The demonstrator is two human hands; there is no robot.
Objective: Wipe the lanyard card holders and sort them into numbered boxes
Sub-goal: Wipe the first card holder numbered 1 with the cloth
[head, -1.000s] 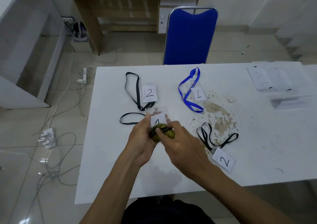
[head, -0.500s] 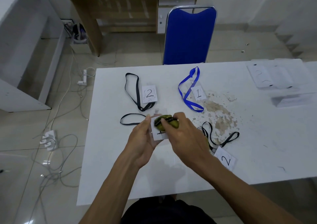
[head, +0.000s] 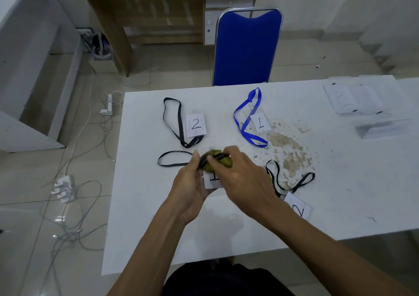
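Wiping: your right hand (head: pixel 240 175) clamps a crumpled olive-green cloth (head: pixel 218 159) atop the clear numbered card holder (head: pixel 212 180), gripped from the left by your left hand (head: pixel 189 187) above the white surface (head: pixel 145 205).

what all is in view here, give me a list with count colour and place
table: 1, white, centre, stained patch right of middle
card holders on table: 3; black-strap "2" far left, blue-strap "1" far middle, black-strap "2" near right
held card holder: 1, black strap, between the hands
cloth: 1, yellow-green, on held holder
clear boxes: count unclear, far right
chair: 1, blue, behind table
desk: 1, wooden, far back
cables: several, floor left
left hand: holds card holder
right hand: grips cloth
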